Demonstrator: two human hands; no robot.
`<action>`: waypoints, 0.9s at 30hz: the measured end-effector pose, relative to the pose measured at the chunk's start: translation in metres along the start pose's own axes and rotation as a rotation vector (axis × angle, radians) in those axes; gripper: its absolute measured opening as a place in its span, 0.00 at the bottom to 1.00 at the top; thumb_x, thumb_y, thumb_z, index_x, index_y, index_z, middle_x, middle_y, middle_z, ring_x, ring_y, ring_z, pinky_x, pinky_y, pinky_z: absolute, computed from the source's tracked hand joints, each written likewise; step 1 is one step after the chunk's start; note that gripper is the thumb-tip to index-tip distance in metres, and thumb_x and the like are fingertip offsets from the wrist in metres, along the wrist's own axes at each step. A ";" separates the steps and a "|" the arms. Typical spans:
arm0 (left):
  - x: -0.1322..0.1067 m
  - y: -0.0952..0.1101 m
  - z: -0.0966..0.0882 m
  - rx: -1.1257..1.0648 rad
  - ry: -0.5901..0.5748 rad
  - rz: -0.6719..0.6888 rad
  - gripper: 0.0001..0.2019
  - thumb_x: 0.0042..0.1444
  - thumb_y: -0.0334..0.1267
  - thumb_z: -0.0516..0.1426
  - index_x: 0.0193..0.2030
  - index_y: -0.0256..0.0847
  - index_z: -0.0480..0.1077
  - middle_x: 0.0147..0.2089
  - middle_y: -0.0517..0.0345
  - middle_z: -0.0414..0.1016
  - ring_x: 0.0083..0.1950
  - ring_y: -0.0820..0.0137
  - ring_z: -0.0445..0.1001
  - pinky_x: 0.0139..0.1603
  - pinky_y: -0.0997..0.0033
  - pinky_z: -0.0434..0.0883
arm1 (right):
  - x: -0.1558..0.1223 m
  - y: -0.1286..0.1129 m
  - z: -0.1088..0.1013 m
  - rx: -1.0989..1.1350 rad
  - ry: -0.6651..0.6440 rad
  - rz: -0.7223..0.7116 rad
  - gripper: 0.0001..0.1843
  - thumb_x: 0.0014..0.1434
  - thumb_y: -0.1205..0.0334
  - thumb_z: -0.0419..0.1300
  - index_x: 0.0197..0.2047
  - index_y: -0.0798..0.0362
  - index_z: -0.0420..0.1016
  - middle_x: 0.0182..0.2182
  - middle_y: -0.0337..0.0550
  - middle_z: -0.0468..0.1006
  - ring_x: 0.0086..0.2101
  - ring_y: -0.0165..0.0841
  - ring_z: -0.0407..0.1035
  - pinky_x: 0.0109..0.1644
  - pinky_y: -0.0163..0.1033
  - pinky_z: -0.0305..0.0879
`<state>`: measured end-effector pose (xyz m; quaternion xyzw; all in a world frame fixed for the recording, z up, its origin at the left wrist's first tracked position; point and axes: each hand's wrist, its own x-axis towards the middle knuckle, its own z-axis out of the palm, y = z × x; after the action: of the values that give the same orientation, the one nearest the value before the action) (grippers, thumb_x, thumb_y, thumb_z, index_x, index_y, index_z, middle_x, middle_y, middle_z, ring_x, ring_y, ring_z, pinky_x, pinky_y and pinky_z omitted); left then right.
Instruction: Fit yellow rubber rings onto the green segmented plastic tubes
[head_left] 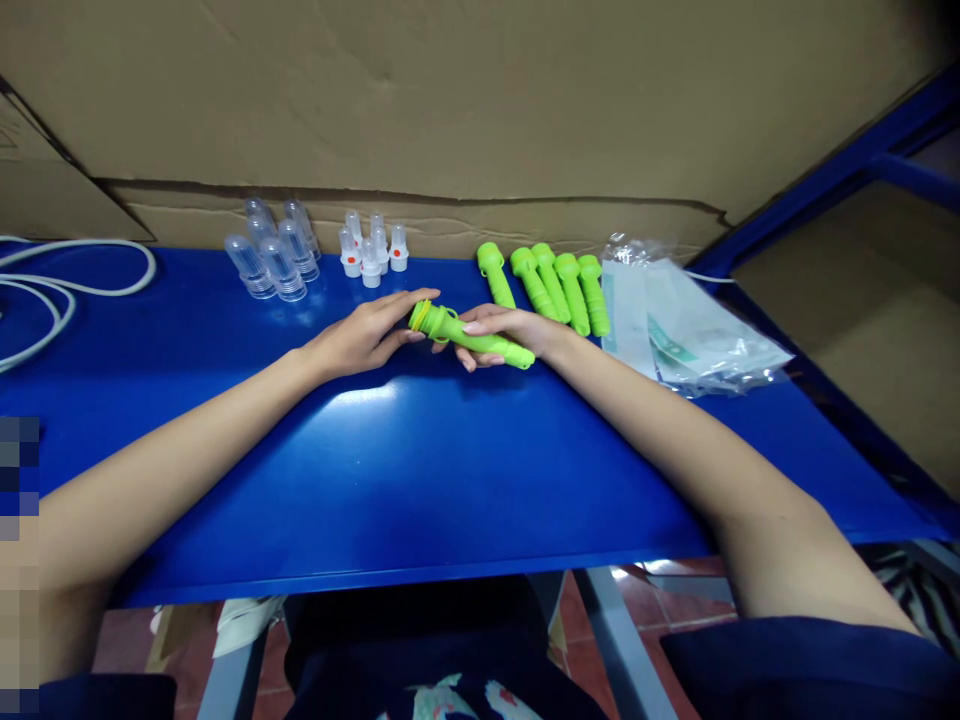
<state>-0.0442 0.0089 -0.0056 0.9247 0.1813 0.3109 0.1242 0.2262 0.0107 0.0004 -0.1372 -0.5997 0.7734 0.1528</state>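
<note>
Over the middle of the blue table (420,480), a lime-green flashlight body (472,337) lies tilted between my two hands. My right hand (517,328) is closed round its narrow handle, thumb on top and fingertips curled beneath. At its wide end, my left hand (373,332) pinches the yellow ring (418,316) between thumb and fingers. Just beyond my right hand lie several more green flashlights (559,285). Behind my left hand stand several small clear bulb pieces with white bases (370,262), some with a red dot.
Several clear plastic tubes (281,258) stand at the back left. A white cable (82,245) loops at the far left. Clear plastic bags with printed paper (690,320) lie on the right. Cardboard (450,100) walls the back, with a blue metal frame (832,165) at right.
</note>
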 end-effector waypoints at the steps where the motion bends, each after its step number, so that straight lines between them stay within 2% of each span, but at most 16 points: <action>1: 0.000 -0.001 0.000 -0.006 -0.003 0.003 0.25 0.70 0.36 0.54 0.72 0.33 0.62 0.68 0.39 0.73 0.68 0.59 0.74 0.68 0.61 0.73 | 0.000 -0.001 0.000 0.015 -0.012 0.012 0.20 0.68 0.55 0.62 0.51 0.68 0.75 0.30 0.46 0.82 0.19 0.22 0.64 0.24 0.30 0.63; 8: -0.001 -0.001 0.001 -0.023 -0.062 -0.031 0.27 0.72 0.41 0.51 0.74 0.29 0.61 0.70 0.35 0.71 0.71 0.57 0.72 0.70 0.61 0.71 | -0.003 -0.001 -0.004 0.100 -0.032 0.063 0.18 0.71 0.61 0.55 0.50 0.71 0.74 0.27 0.46 0.79 0.16 0.22 0.59 0.23 0.30 0.63; 14: -0.001 -0.003 0.002 -0.043 -0.073 -0.056 0.28 0.72 0.38 0.50 0.77 0.34 0.56 0.73 0.38 0.67 0.73 0.58 0.70 0.72 0.60 0.69 | -0.002 -0.002 -0.003 0.128 -0.044 0.043 0.16 0.71 0.62 0.56 0.46 0.69 0.75 0.28 0.47 0.80 0.17 0.22 0.60 0.23 0.29 0.63; 24: -0.001 -0.002 0.001 -0.068 -0.066 -0.052 0.27 0.73 0.39 0.50 0.76 0.35 0.58 0.71 0.39 0.70 0.70 0.58 0.73 0.70 0.60 0.72 | -0.002 0.000 -0.006 0.142 -0.065 0.046 0.18 0.71 0.63 0.54 0.51 0.72 0.74 0.28 0.46 0.79 0.17 0.22 0.60 0.24 0.30 0.64; 27: -0.001 -0.001 0.001 -0.078 -0.048 -0.043 0.27 0.72 0.42 0.53 0.74 0.36 0.62 0.69 0.39 0.73 0.68 0.57 0.74 0.69 0.59 0.72 | -0.002 0.000 -0.008 0.141 -0.063 0.059 0.19 0.71 0.62 0.55 0.52 0.73 0.74 0.28 0.46 0.80 0.17 0.22 0.61 0.24 0.30 0.64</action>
<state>-0.0443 0.0097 -0.0071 0.9221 0.1861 0.2929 0.1712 0.2314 0.0164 -0.0016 -0.1192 -0.5440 0.8218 0.1202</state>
